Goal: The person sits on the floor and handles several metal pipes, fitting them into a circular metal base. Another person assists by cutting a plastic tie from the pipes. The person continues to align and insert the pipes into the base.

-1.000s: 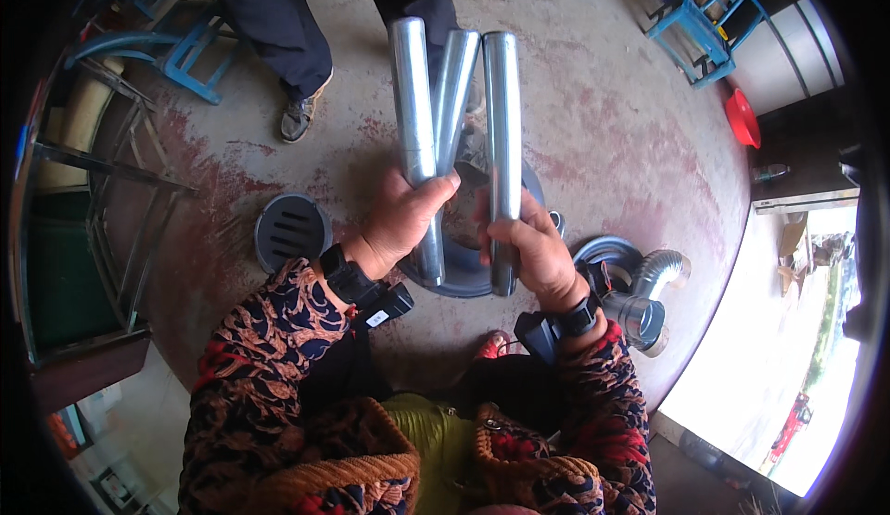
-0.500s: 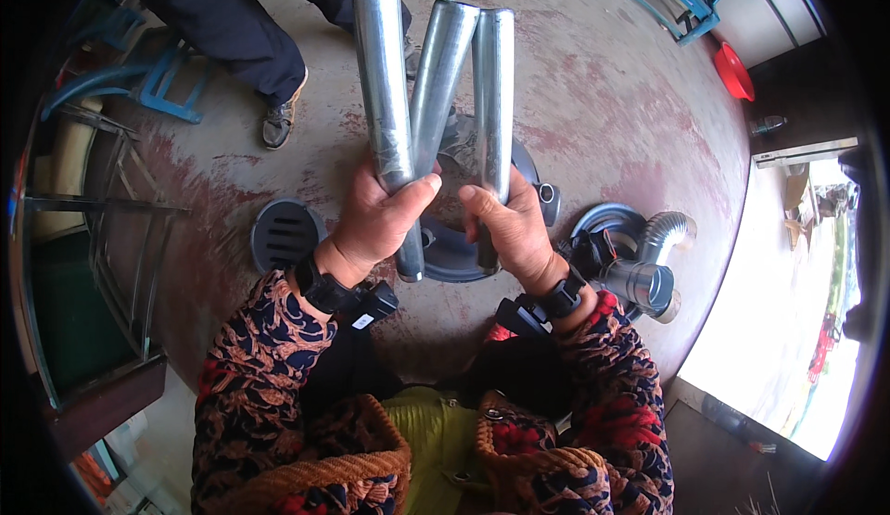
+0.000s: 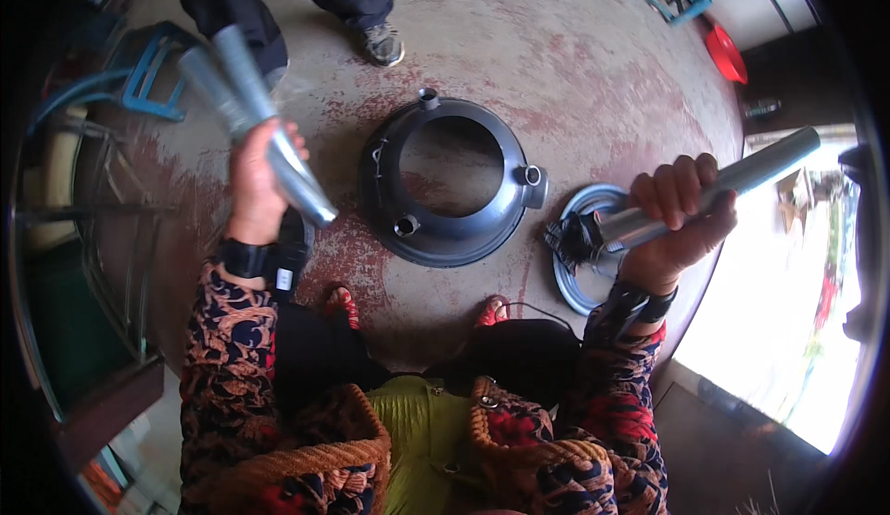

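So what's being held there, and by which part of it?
The left grip has two metal tubes together, partway along their length; the right grip has a third metal tube, nearer its lower end.

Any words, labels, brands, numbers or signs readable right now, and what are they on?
No text is readable.
White label on the black box by the left hand: too small.
Two metal tubes, left hand: blurred.
Single tube, right hand: no marking visible.
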Available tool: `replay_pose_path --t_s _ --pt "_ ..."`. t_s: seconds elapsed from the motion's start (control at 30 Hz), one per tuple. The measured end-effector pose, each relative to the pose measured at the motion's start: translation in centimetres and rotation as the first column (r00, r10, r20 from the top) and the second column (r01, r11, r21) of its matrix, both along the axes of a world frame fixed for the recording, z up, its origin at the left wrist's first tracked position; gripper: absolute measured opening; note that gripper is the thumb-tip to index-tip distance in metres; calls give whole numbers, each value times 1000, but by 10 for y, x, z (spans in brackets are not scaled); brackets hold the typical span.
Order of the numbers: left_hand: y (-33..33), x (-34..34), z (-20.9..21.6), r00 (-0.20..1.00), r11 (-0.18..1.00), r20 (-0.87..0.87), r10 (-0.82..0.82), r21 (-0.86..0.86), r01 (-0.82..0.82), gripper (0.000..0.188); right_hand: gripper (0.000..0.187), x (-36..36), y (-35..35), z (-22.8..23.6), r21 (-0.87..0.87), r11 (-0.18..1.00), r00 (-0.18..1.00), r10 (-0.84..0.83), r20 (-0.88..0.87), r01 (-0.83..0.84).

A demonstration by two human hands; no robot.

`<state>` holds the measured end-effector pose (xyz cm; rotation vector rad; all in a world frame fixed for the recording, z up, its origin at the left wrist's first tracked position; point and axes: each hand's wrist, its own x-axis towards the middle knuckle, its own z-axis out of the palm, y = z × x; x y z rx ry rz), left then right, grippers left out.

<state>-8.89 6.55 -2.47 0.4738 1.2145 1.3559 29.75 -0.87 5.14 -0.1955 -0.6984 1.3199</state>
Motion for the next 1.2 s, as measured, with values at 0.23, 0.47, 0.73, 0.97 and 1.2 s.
replay_pose_path --t_s 0.23,0.47,0.73,0.97,1.2 --pt "-5 -16 -18 947 956 -255 -194 167 241 38 38 40 -4 -80 -346 836 901 -357 247 426" --pt "-10 13 -14 922 954 -290 -257 74 289 33 57 66 1 -115 -203 630 418 -213 883 750" --pt "-7 12 -26 929 958 -243 -278 -6 285 33 47 67 2 -193 -609 615 827 -132 547 501" --pt "-2 19 -33 932 962 -242 -272 -32 272 35 41 77 1 -211 -536 617 721 -73 690 576" --pt "1 17 -39 927 960 -255 -276 -33 277 35 36 74 4 -216 -368 688 572 -85 816 626"
